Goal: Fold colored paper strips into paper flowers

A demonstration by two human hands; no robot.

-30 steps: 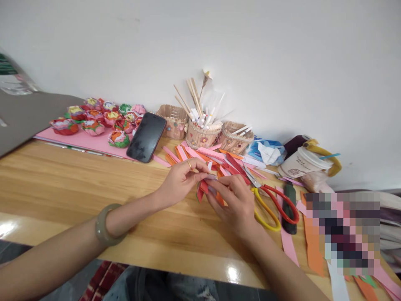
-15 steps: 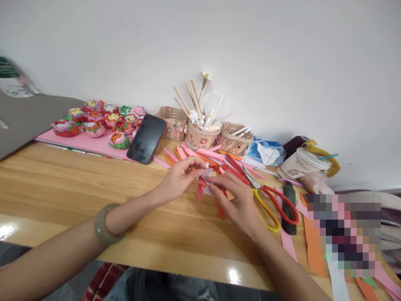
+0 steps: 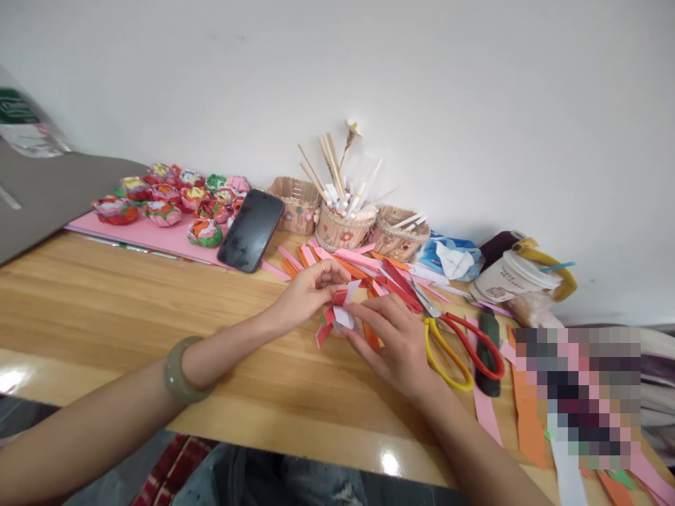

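Between my hands is a small folded paper piece [image 3: 345,318] of white, red and a little green, with its petal-like ends sticking out. My left hand [image 3: 315,287] pinches its upper left part between thumb and fingers. On its right side, my right hand [image 3: 393,334] has thumb and fingertips closed on the white part. Just behind lie loose red, orange and pink paper strips [image 3: 353,258]. Right of my right hand rest scissors [image 3: 458,344] with one red and one yellow handle, their blades pointing into the strips.
Folded paper flowers [image 3: 163,213] stand on pink sheets at the left, beside a phone [image 3: 250,230]. Decorated baskets [image 3: 345,230] line the wall, one holding sticks and pens. A tissue pack [image 3: 448,256], a lidded cup [image 3: 514,277] and a dark green tube [image 3: 489,351] are at the right.
The paper piece has turned between my fingers, and more of its red and white ends show, pointing lower left. My right hand has shifted slightly left. The view has moved a little.
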